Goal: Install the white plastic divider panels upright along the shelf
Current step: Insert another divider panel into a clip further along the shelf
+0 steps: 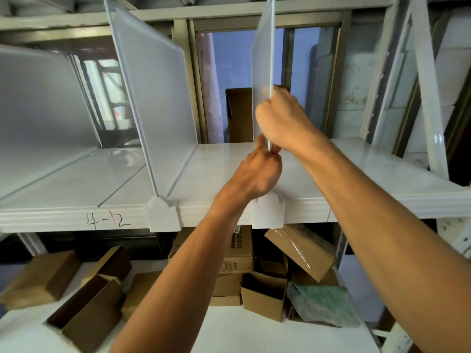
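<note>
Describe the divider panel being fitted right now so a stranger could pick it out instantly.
Find the white shelf marked "4-12" on its front lip. Three upright white panels stand along it; take the rightmost panel. Only it is gripped by the left hand and right hand.

open bay between dividers (153,98), boxes (242,115) behind

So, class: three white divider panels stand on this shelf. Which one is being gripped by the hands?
The rightmost panel: the right hand and left hand grip its front edge. The other two stand untouched.
</note>
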